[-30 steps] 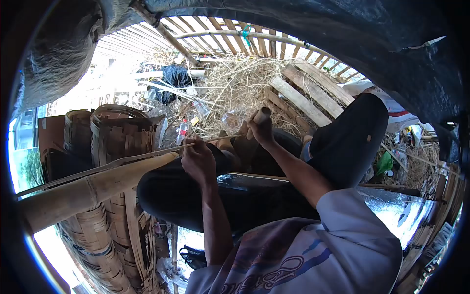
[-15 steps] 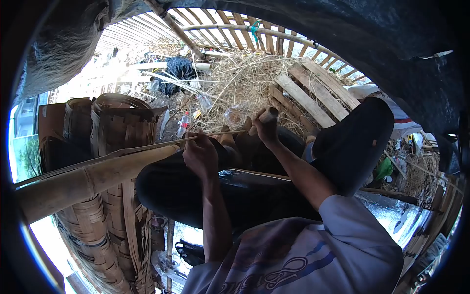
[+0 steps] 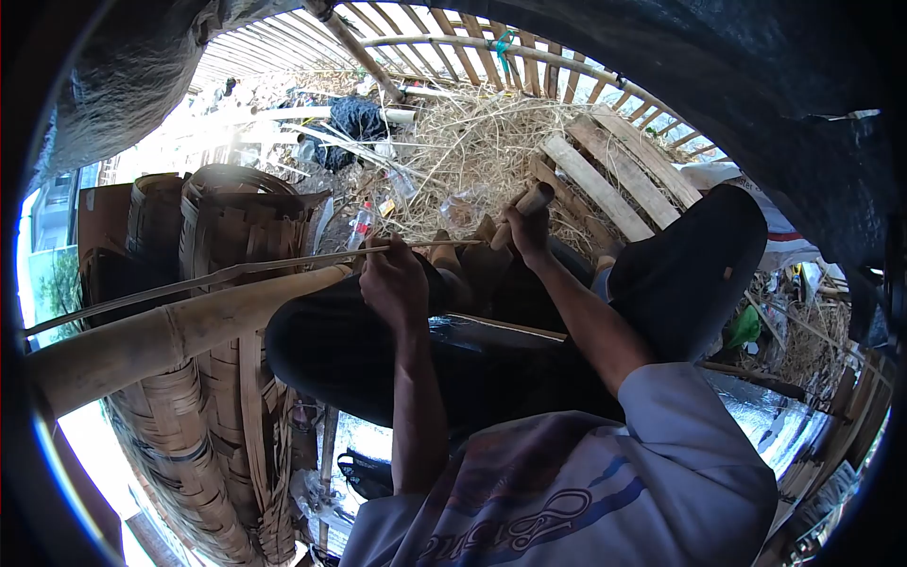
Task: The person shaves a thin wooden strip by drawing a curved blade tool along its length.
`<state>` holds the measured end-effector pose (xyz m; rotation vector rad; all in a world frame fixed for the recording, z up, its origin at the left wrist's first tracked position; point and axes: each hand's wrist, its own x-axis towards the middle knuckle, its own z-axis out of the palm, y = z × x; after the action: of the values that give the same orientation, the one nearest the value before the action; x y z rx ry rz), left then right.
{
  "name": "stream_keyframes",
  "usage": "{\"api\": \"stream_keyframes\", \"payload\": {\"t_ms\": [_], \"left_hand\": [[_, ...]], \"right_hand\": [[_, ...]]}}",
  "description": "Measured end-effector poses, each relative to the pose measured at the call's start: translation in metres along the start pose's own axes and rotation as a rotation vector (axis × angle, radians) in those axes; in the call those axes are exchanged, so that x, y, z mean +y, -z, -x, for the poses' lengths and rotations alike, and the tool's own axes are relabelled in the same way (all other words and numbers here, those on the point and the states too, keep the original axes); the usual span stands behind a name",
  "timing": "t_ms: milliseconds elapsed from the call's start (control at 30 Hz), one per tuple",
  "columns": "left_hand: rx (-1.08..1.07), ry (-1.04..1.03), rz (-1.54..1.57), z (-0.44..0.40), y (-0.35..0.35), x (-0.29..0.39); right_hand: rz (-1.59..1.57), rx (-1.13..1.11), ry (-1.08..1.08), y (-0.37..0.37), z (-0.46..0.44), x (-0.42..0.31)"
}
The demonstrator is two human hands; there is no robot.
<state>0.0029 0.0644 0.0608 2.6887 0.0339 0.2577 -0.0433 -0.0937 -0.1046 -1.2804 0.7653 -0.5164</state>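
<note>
My left hand (image 3: 395,288) is closed around a long thin bamboo strip (image 3: 283,262), near the strip's right end. The strip runs far to the left, a little above a thick bamboo pole (image 3: 213,319) beside my knee. In my right hand (image 3: 529,233) is a tool with a thick round wooden handle (image 3: 536,197), gripped in a fist. Its working end points down and left, near the strip's tip, but I cannot make out its shape against the dark area between my legs.
Rolled woven bamboo mats (image 3: 170,444) stand on the left, with brown sheets (image 3: 250,222) behind the pole. Ahead lie dry straw (image 3: 482,132), wooden planks (image 3: 595,189), a plastic bottle (image 3: 361,227) and black plastic (image 3: 354,118). A slatted bamboo fence (image 3: 529,66) closes the far side.
The bamboo strip sits slightly higher off the pole than before. My right hand and the wooden handle have shifted a little up and right, while the whole view has also moved slightly.
</note>
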Motion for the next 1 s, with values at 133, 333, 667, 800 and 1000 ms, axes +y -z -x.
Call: {"api": "stream_keyframes", "payload": {"t_ms": [133, 333, 667, 800, 1000], "left_hand": [[-0.047, 0.006, 0.028, 0.002, 0.006, 0.002], [0.02, -0.041, 0.021, -0.002, 0.003, 0.006], [-0.033, -0.032, 0.001, 0.0, 0.002, 0.003], [-0.038, -0.036, 0.031, 0.0, 0.002, 0.006], [-0.035, -0.016, 0.058, 0.002, 0.006, 0.005]], "right_hand": [[-0.08, -0.043, -0.001, 0.003, -0.003, -0.004], [-0.067, -0.037, 0.03, 0.003, -0.004, 0.001], [0.056, -0.065, 0.031, 0.001, 0.006, 0.015], [0.025, -0.054, 0.025, 0.005, -0.001, -0.017], [-0.292, -0.044, 0.075, -0.011, -0.008, -0.024]]}}
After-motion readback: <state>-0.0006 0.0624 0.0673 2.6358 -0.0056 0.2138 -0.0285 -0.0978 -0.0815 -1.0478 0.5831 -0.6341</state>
